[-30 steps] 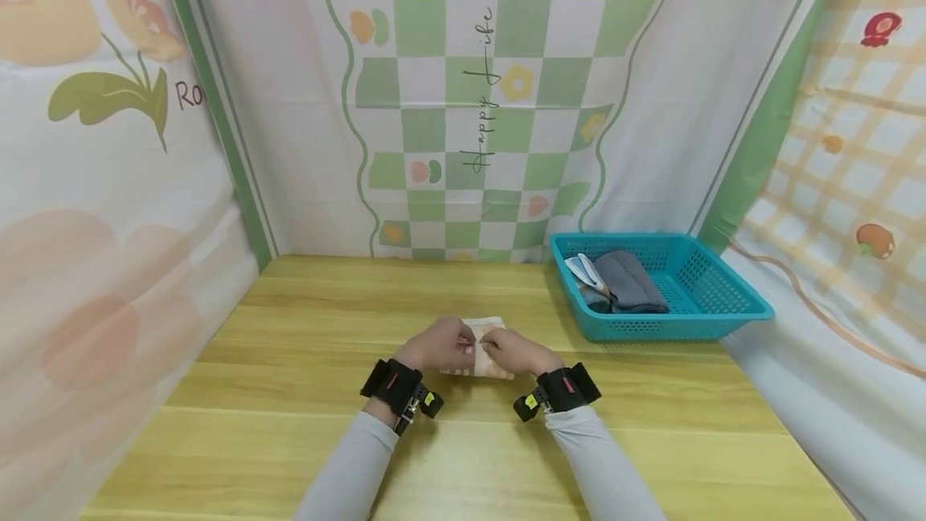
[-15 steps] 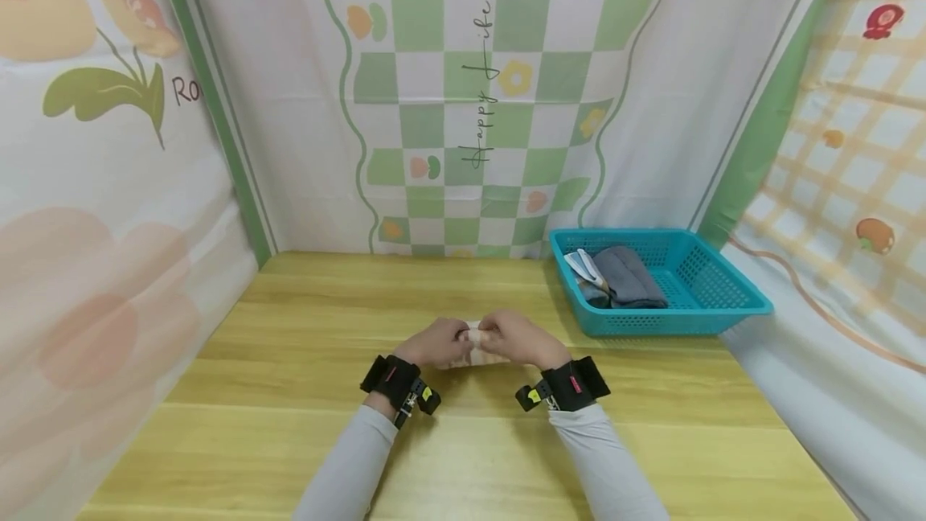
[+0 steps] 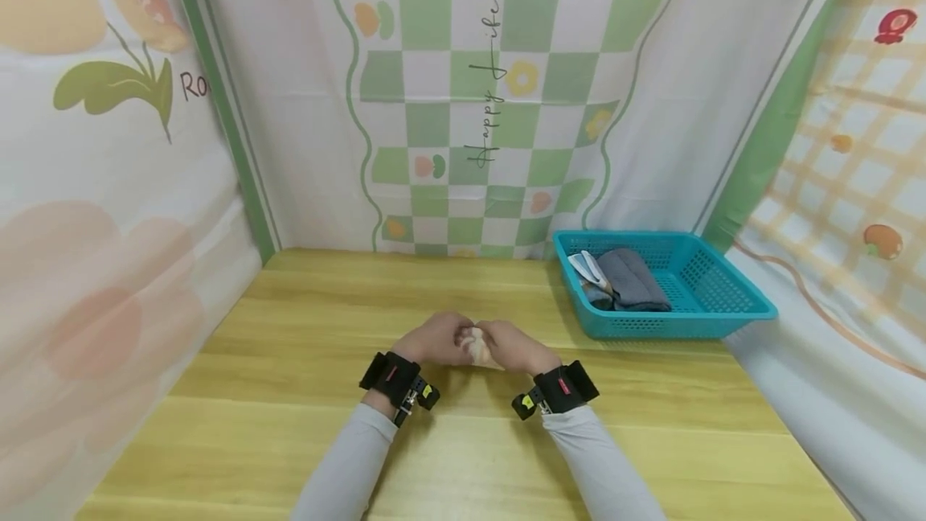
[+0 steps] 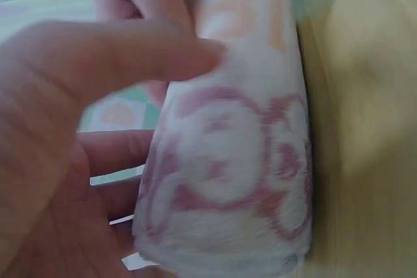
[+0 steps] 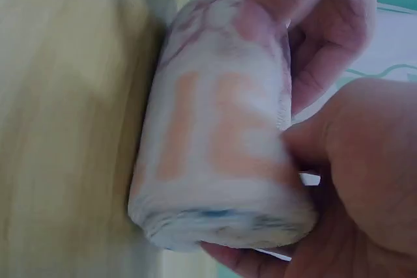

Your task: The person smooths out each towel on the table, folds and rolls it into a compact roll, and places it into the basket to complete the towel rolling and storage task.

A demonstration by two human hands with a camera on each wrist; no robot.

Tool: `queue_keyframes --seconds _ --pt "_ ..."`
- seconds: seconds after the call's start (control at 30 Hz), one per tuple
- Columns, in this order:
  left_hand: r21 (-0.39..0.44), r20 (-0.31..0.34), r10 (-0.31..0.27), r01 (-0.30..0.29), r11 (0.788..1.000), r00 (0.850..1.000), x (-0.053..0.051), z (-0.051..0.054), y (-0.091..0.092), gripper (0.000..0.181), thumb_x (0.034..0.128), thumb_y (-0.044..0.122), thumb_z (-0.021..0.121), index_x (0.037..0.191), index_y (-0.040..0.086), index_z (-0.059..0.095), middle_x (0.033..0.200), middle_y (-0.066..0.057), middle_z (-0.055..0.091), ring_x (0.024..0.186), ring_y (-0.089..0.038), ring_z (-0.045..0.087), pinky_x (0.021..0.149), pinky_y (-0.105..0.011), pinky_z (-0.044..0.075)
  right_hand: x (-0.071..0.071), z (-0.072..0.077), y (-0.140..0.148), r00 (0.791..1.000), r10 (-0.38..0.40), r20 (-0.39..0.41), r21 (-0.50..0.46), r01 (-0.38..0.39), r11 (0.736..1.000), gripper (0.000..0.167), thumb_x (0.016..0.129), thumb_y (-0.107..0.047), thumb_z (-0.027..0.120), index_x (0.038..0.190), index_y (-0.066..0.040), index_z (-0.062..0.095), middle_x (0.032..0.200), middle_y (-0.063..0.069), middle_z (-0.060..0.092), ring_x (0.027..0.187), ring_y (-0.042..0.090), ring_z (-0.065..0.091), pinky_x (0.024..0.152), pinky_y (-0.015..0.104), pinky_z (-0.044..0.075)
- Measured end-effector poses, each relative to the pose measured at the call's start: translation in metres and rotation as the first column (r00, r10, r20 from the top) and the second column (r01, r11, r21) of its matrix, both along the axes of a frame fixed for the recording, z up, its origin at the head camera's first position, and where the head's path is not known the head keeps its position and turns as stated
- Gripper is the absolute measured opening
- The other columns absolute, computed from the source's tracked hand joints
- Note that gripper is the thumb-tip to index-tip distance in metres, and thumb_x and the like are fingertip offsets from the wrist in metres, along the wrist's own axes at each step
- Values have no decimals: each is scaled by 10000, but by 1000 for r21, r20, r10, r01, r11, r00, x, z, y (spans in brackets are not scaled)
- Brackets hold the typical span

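Observation:
A small white towel (image 3: 478, 348) is rolled into a thick cylinder low over the wooden table, between my two hands. Orange lettering and a mauve cartoon print show on the towel (image 4: 221, 161) in the left wrist view. My left hand (image 3: 436, 340) grips one end, thumb over the top and fingers behind. At the other end, my right hand (image 3: 515, 346) holds the towel (image 5: 208, 122), its thumb at the near side and its fingers partly hidden behind the roll. The spiral end of the roll shows in the right wrist view.
A turquoise plastic basket (image 3: 723, 316) stands at the back right of the wooden table (image 3: 304, 304). In its left part lie a folded grey cloth (image 3: 632, 280) and a smaller white and brown cloth item (image 3: 591, 273). Printed curtains enclose the back and sides.
The towel lay flatter and wider one second ago; it is now a compact roll between my hands. Both hands have turned over it and come slightly closer together.

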State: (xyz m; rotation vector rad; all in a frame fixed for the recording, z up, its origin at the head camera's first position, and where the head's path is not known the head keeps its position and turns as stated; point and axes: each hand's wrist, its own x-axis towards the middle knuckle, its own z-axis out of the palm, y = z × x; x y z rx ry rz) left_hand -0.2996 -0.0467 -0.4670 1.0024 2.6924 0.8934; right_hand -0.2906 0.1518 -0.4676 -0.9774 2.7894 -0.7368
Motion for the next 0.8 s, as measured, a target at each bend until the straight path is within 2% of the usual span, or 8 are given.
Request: queue_keyframes --seconds 0.07,0.27,0.4,0.5,0.57,0.63,0.7,0.8 --pt "-23 2 -17 17 1000 1000 0 -1 3 404 778 145 815 1149 33 705 940 3 664 807 -113 570 721 -249 494 0 -1 0 999 -18 26 -5 18 1000 289 1050 -7 407 1201 45 648 1138 206 701 1080 359 667 951 495 525" --pt "-57 119 -39 46 997 992 5 -2 7 414 736 128 883 1108 78 710 917 50 649 774 -71 547 701 -222 479 1 -1 0 995 -88 51 20 87 996 325 1039 2 407 1255 94 631 1243 254 665 1151 378 640 995 509 505" --pt "-100 192 25 -6 995 981 6 -4 5 362 858 267 767 1146 69 673 967 12 657 816 -106 577 740 -268 503 7 12 -2 993 -111 -25 9 111 994 274 1014 2 497 1223 90 651 1223 236 673 1133 360 647 971 489 521" --pt "-104 268 63 -36 994 961 5 -7 1 508 940 409 617 1313 64 601 1129 -35 671 971 -155 622 859 -337 528 13 23 -7 997 -45 -57 11 46 999 252 931 27 614 1167 74 689 1146 201 703 1076 355 667 920 474 549" --pt "-91 295 77 -52 994 952 4 -8 -1 597 956 456 548 1407 65 547 1249 -76 658 1094 -202 626 937 -392 525 17 27 -10 999 -3 -48 18 4 1000 338 837 61 694 1174 76 688 1131 193 709 1057 353 670 909 474 556" --pt "-70 286 83 -66 995 955 2 -8 -4 635 960 468 533 1449 63 521 1326 -112 638 1173 -244 616 982 -429 517 18 25 -12 998 21 -52 38 -20 999 441 750 93 746 1186 75 682 1125 186 714 1049 351 671 917 473 554" --pt "-49 262 88 -78 996 961 0 -7 -8 645 960 459 553 1460 52 512 1357 -140 622 1205 -274 607 988 -441 519 19 19 -14 998 6 -60 58 -2 998 563 682 111 794 1227 70 658 1172 185 702 1098 346 659 963 469 537" --pt "-22 215 84 -81 996 973 -3 -4 -14 612 980 415 561 1442 16 523 1329 -174 630 1182 -299 618 958 -434 537 16 8 -16 995 -19 -98 63 25 998 572 646 85 861 1185 30 679 1133 156 715 1069 327 669 951 462 540"
